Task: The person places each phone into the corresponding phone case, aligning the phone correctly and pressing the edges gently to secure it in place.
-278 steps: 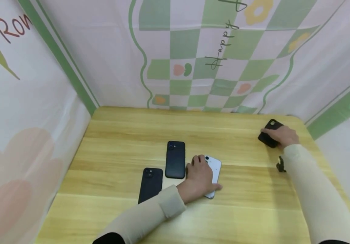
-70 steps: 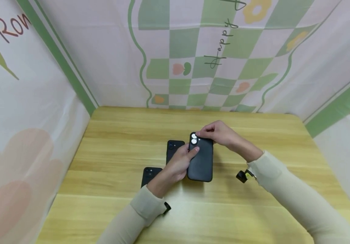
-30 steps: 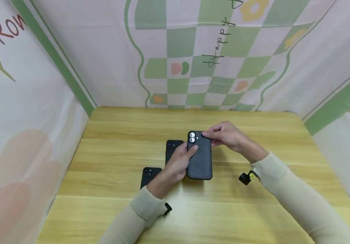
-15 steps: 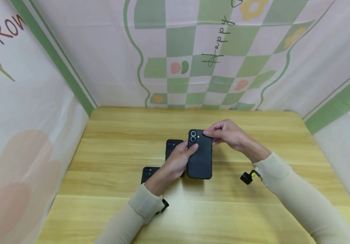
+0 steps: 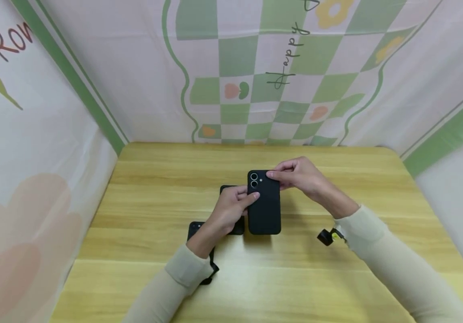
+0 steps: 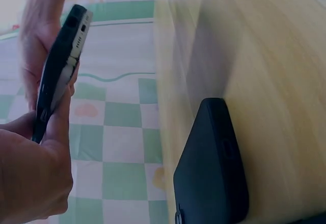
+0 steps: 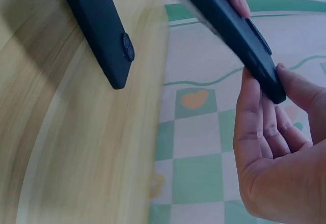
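Note:
Both hands hold a black phone case (image 5: 264, 207) raised above the table, its back towards the head camera. My left hand (image 5: 228, 208) pinches its left long edge, thumb on the back. At the top right corner, my right hand (image 5: 306, 181) pinches it between thumb and fingers. In the left wrist view a white phone (image 6: 79, 40) shows along the open side of the case; its bottom edge with the port is exposed. Two camera lenses (image 5: 254, 180) show through the cutout. In the right wrist view, the fingers lie under the case (image 7: 229, 30) with the thumb opposite.
A dark phone (image 5: 237, 227) lies on the wooden table (image 5: 167, 179) just behind my left hand, partly covered. Another dark phone (image 5: 194, 227) lies nearer, mostly under the left forearm. A patterned curtain (image 5: 235, 67) stands along the table's far edge.
Earlier the left hand was over the white phone on the table and the right gripped the black case at far right. Both came together; white cutouts now show dark lenses.

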Available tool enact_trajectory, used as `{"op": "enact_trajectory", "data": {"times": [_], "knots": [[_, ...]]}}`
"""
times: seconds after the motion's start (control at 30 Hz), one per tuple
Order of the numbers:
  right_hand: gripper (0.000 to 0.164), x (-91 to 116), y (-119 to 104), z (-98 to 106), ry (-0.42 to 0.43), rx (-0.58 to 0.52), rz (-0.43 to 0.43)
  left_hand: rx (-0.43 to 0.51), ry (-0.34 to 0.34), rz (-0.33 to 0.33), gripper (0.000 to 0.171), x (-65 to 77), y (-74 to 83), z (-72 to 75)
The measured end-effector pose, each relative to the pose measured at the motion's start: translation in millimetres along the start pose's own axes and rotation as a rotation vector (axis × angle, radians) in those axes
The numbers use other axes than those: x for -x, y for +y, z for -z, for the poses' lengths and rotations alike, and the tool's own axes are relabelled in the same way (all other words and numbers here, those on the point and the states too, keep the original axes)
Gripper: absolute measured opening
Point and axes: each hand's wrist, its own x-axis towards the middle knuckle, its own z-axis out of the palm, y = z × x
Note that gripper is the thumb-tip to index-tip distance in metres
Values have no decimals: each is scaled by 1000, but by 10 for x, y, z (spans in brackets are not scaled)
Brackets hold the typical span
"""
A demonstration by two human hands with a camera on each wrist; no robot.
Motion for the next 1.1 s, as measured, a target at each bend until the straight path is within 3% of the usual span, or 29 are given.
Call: {"op": "enact_trajectory", "data": {"times": [0.17,0.43,0.7,0.93,1.1], "knots": [[21,35,5,-59,11,-32,20,16,42,-26,26,4,3,-1],[30,126,79,-157,43,17,6,73,117,-51,28,11,29,6],[30,222,217,-257,63,13,12,130,146,-100,30,30,72,19],[32,281,293,-281,54,8,19,163,179,-108,28,16,70,12],[27,295,271,-281,68,57,54,155,165,-96,27,19,89,16]]}}
